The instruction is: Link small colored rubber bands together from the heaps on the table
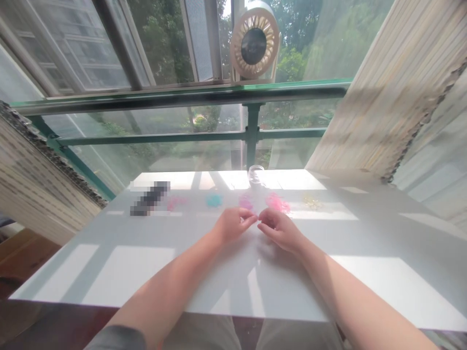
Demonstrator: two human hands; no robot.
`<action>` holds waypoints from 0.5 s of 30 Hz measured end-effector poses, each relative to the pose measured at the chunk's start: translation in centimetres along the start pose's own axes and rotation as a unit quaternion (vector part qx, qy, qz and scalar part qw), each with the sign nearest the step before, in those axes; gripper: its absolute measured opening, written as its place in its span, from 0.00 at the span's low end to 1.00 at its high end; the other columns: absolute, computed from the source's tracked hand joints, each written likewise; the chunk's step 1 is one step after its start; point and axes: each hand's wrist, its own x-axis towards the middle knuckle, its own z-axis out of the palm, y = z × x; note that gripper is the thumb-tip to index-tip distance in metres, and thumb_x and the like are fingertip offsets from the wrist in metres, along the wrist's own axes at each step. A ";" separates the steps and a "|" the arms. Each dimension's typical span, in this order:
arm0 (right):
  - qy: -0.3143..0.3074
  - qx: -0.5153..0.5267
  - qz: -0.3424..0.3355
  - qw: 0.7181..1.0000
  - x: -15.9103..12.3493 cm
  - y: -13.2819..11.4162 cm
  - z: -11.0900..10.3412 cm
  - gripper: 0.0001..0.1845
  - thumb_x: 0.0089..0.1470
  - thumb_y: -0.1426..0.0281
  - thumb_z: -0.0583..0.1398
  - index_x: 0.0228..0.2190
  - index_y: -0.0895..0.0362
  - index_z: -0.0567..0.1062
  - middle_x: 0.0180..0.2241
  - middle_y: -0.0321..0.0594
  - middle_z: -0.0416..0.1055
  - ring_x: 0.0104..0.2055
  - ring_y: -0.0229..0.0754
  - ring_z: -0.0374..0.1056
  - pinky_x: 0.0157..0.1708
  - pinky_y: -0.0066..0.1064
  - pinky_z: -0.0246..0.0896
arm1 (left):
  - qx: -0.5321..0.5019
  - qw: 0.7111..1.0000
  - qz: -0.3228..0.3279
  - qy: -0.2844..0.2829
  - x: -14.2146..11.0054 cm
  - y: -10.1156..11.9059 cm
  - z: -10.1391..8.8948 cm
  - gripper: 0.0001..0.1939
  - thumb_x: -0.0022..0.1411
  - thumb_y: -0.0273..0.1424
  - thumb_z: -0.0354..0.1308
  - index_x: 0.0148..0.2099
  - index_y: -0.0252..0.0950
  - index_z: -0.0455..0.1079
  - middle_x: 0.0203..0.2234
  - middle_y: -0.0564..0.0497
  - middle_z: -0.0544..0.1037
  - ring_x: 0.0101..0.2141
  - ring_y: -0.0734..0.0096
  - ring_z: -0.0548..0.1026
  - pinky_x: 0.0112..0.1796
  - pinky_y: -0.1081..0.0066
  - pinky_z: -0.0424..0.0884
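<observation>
My left hand [233, 225] and my right hand [280, 228] meet just above the middle of the white table [146, 272], fingertips almost touching. Thumb and fingers of the left are pinched together. Those of the right curl in toward a pinch. Whatever lies between the fingertips is too small to make out. Right behind the hands are a purple pile [246, 201] and a bright pink pile [278, 202] of tiny pieces, whose kind is unclear. The same row holds a turquoise pile [214, 200], a paler pink pile [177, 201] and a yellowish pile [312, 201].
A small clear cup [256, 176] stands near the table's far edge. At the far left lies a dark, blurred-out object [150, 198]. A round fan [254, 44] is at the window, above a green railing [182, 99]. Curtains [383, 97] hang on both sides.
</observation>
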 end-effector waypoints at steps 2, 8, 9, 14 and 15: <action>0.015 0.005 -0.006 1.000 0.0 0.1 -0.1 0.06 0.51 0.69 0.57 0.33 0.55 0.66 0.20 0.30 0.59 0.21 0.33 0.56 0.22 0.27 0.53 | -0.016 1.000 -0.022 0.008 0.0 -0.2 0.3 0.13 0.58 0.36 0.53 0.34 0.38 0.77 0.27 0.54 0.80 0.26 0.75 0.72 0.29 0.76 0.65; 0.017 -0.006 -0.031 0.999 -0.2 -0.1 0.3 0.12 0.51 0.71 0.57 0.40 0.55 0.66 0.21 0.30 0.59 0.22 0.33 0.55 0.22 0.26 0.53 | -0.039 0.998 -0.045 -0.013 -1.2 -0.9 -0.3 0.12 0.58 0.34 0.53 0.30 0.37 0.76 0.24 0.54 0.78 0.23 0.76 0.70 0.27 0.77 0.64; 0.015 -0.010 -0.034 0.999 -0.2 -0.2 0.4 0.12 0.51 0.71 0.57 0.40 0.55 0.67 0.21 0.31 0.59 0.22 0.33 0.56 0.22 0.26 0.53 | -0.041 0.998 -0.042 -0.018 -1.4 -0.9 -0.4 0.12 0.58 0.34 0.52 0.30 0.37 0.76 0.24 0.54 0.78 0.23 0.76 0.69 0.26 0.77 0.64; -0.005 -0.041 -0.037 0.998 -0.2 -0.7 0.4 0.05 0.51 0.70 0.56 0.33 0.56 0.70 0.20 0.33 0.62 0.22 0.33 0.56 0.22 0.26 0.54 | -0.037 0.998 -0.021 -0.053 -1.5 -0.7 -0.1 0.13 0.58 0.35 0.52 0.31 0.37 0.76 0.21 0.53 0.76 0.22 0.76 0.69 0.26 0.77 0.63; -0.010 -0.047 -0.038 0.998 -0.2 -0.7 0.4 0.05 0.51 0.70 0.56 0.31 0.57 0.71 0.20 0.34 0.63 0.22 0.33 0.56 0.22 0.26 0.54 | -0.033 0.998 -0.020 -0.059 -1.5 -0.6 0.0 0.13 0.58 0.35 0.52 0.31 0.37 0.76 0.20 0.53 0.76 0.22 0.76 0.68 0.26 0.77 0.63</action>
